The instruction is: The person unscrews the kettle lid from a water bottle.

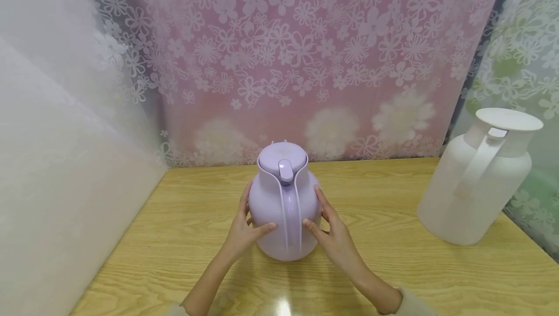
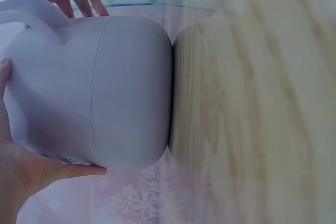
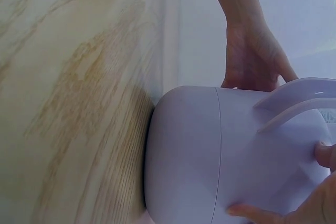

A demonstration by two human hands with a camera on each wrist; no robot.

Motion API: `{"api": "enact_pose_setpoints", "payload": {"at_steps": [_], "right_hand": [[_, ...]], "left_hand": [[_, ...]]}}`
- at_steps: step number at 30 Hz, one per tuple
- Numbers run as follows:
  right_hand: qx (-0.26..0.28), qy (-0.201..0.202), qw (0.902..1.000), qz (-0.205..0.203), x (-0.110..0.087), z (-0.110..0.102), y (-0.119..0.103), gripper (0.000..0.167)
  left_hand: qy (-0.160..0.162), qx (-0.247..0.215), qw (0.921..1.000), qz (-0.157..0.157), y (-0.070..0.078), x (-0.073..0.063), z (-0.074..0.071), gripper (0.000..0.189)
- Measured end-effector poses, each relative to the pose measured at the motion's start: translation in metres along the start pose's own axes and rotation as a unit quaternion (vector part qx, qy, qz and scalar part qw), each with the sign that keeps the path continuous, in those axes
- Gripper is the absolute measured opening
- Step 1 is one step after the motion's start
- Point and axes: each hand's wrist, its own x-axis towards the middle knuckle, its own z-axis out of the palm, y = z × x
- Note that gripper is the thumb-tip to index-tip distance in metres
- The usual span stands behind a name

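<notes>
A lilac thermos jug (image 1: pixel 268 204) stands upright on the wooden table, its handle (image 1: pixel 292 214) turned toward me. A lid with a thumb lever (image 1: pixel 286 170) tops it. My left hand (image 1: pixel 243 233) holds the jug's left side, thumb on the front and fingers wrapping round toward the back. On the other side my right hand (image 1: pixel 338 238) grips it the same way, its thumb close beside the handle. In the left wrist view, the jug's rounded base (image 2: pixel 136 93) sits at the tabletop. The far fingers are partly hidden behind the body.
To the right stands a larger white jug (image 1: pixel 476 190) with its handle toward me. A pale wall (image 1: pixel 65 136) borders the table (image 1: pixel 183 257) on the left. Behind the table hangs a pink floral curtain (image 1: pixel 284 63).
</notes>
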Motion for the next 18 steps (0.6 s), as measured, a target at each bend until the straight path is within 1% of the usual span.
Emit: {"api": "enact_pose_setpoints", "payload": {"at_steps": [6,11,14,16,18], "right_hand": [[0.013,-0.006,0.9998,0.015,0.000,-0.003,-0.003,0.065],[0.016,-0.002,0.9998,0.010,0.004,-0.008,-0.010,0.055],[0.011,0.011,0.9998,-0.012,0.005,-0.012,-0.017,0.045],[0.016,0.025,0.9987,-0.041,0.005,-0.013,-0.023,0.037],[0.023,0.043,0.9958,-0.078,0.005,-0.014,-0.029,0.030]], "left_hand": [[0.000,-0.003,0.9999,-0.011,-0.001,0.000,-0.001,0.102],[-0.003,-0.001,0.9999,-0.010,-0.002,0.000,-0.001,0.103],[-0.006,0.003,0.9999,-0.012,-0.001,0.000,-0.002,0.104],[-0.010,0.005,0.9998,-0.014,0.000,0.000,-0.002,0.104],[-0.014,0.005,0.9998,-0.015,0.000,0.000,-0.003,0.104]]}}
